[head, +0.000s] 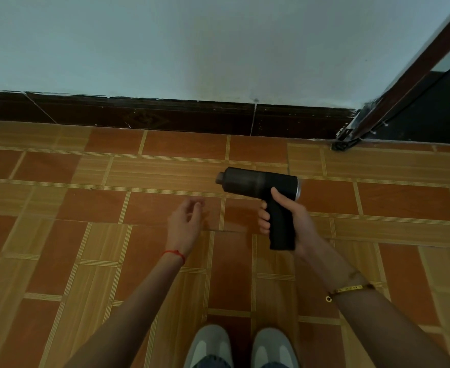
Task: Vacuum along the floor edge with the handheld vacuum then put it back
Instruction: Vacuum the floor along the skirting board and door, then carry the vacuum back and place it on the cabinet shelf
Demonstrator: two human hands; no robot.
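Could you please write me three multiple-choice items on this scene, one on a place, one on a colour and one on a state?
1. Where does the nozzle of the black pistol-shaped handheld vacuum point?
A. toward the person's left
B. toward the grey shoes
C. toward the person's right

2. What colour is the thread bracelet on the left wrist?
A. blue
B. red
C. white

3. What is the left hand doing?
A. gripping the vacuum
B. pressing the wall
C. holding nothing

Answers: 1 A, its narrow tip faces left; 2 B, the thread is red; 3 C, only the right hand grips the handle.
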